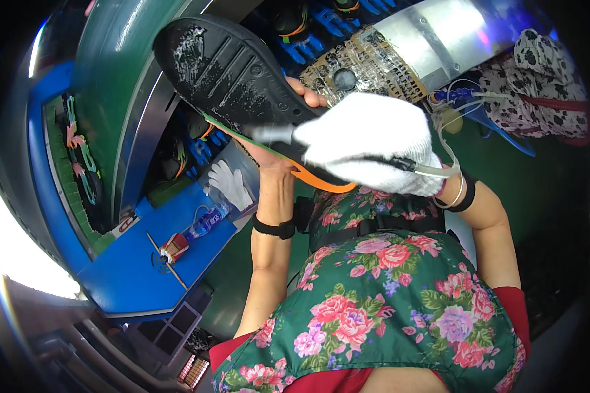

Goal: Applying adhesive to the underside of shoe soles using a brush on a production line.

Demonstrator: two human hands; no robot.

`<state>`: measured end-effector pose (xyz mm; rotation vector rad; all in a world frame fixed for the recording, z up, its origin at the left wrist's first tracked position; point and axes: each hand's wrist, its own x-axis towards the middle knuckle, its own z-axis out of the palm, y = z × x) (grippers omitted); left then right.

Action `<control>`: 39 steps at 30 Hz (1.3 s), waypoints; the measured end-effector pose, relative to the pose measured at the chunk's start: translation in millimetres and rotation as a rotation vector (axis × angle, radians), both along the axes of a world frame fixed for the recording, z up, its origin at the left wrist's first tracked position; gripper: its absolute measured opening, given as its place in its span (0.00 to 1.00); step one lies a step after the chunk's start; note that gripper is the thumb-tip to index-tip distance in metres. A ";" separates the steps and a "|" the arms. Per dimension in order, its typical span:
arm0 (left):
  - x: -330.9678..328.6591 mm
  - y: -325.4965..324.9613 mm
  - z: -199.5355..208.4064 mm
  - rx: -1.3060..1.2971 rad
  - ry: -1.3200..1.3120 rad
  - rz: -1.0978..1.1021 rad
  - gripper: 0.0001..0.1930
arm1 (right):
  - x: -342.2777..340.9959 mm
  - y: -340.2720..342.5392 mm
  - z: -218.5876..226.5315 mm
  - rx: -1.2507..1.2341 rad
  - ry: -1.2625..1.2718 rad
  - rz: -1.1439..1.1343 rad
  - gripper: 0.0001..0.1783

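Grasping the sole [210, 72] from beneath with left hand [267, 156]; slanting it lengthwise forward-left of gloved right hand [373, 141], clenched around a tool [276, 135] pointing left over it, contact unclear.

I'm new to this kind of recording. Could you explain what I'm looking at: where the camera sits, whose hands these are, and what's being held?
There is no robot here. A wide fisheye camera on a person's head looks down, so straight edges bend and the person's floral apron fills the bottom.

The bare left hand grips a black sole from behind; whitish smears show on it. The right hand, in a white glove, holds a slim tool with a tube; its tip is blurred, so contact is unclear.

At left, a blue table carries a bottle and a small packet.
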<state>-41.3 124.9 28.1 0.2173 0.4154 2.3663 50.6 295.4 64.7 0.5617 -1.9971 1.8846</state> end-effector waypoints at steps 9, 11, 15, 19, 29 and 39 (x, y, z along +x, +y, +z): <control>-8.1 -6.0 -0.3 0.073 0.032 0.089 0.63 | 2.9 4.8 9.9 0.048 0.036 -0.041 0.14; -13.3 -9.2 -0.5 0.025 0.082 0.127 0.64 | 4.0 5.3 10.8 0.164 0.090 -0.077 0.16; -16.0 -12.5 2.0 -0.024 0.052 0.104 0.67 | 8.3 1.1 7.2 0.213 0.195 -0.092 0.17; -21.9 -11.7 3.2 0.074 0.157 0.078 0.60 | 11.8 2.4 2.4 -0.080 -0.053 -0.097 0.13; -30.4 -22.1 -3.9 -0.014 0.260 0.103 0.52 | 20.6 5.1 3.0 -0.036 -0.087 -0.068 0.12; -31.9 -13.8 2.8 -0.048 0.311 0.117 0.67 | 27.8 8.4 3.4 0.054 -0.047 -0.104 0.11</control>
